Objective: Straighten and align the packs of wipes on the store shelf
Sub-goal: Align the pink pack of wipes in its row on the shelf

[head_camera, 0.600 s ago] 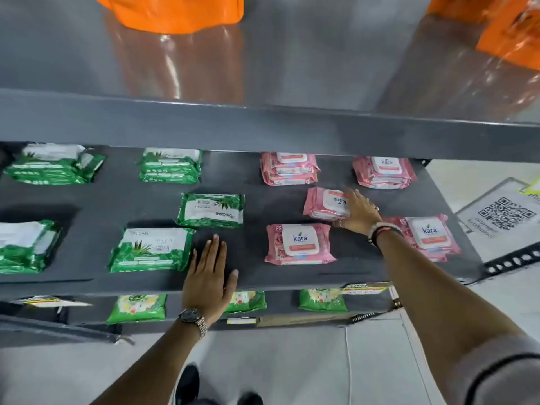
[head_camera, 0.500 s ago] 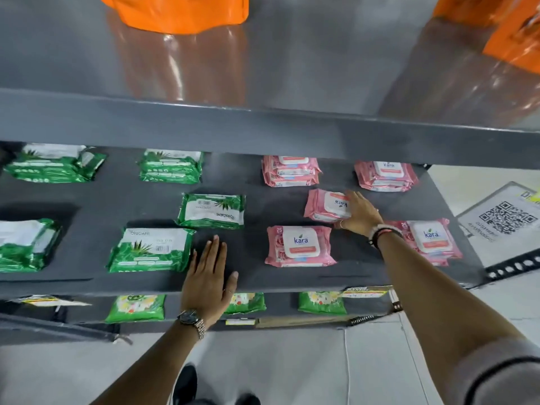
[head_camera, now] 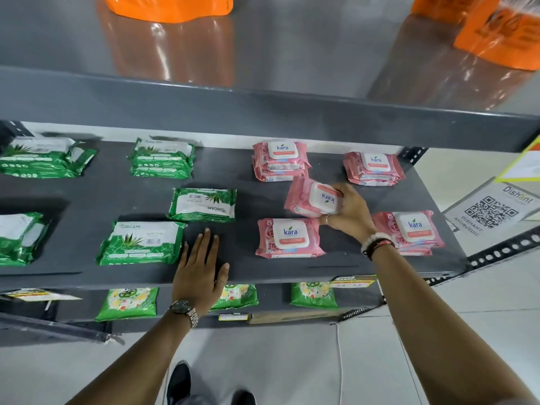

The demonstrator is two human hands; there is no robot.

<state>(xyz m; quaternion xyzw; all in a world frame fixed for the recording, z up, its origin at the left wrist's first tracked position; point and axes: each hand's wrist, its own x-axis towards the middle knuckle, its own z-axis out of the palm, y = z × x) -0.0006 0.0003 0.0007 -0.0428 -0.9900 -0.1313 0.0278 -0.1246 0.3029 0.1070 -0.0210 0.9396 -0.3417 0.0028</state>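
On the dark grey shelf [head_camera: 87, 200] lie green Origami packs on the left and pink Kara packs on the right. My right hand [head_camera: 349, 213] grips a pink pack [head_camera: 306, 197] that is turned sideways and tilted up off the shelf. In front of it a pink pack [head_camera: 289, 237] lies flat and straight. A stack of pink packs [head_camera: 279, 160] sits behind. My left hand [head_camera: 200, 271] rests flat, fingers apart, at the shelf's front edge, just right of a green pack [head_camera: 140, 242]. Another green pack [head_camera: 204, 204] lies upside down behind it.
More pink stacks sit at the far right back [head_camera: 374, 168] and front [head_camera: 412, 230]. Green packs [head_camera: 160, 157] line the back left. The upper shelf's front lip [head_camera: 263, 112] overhangs. Orange bags [head_camera: 169, 7] stand above. A QR sign [head_camera: 491, 213] lies to the right.
My right hand has closed on the pink pack, lifted its edge and turned it sideways. The camera has moved nearer. My left hand stays flat on the shelf.
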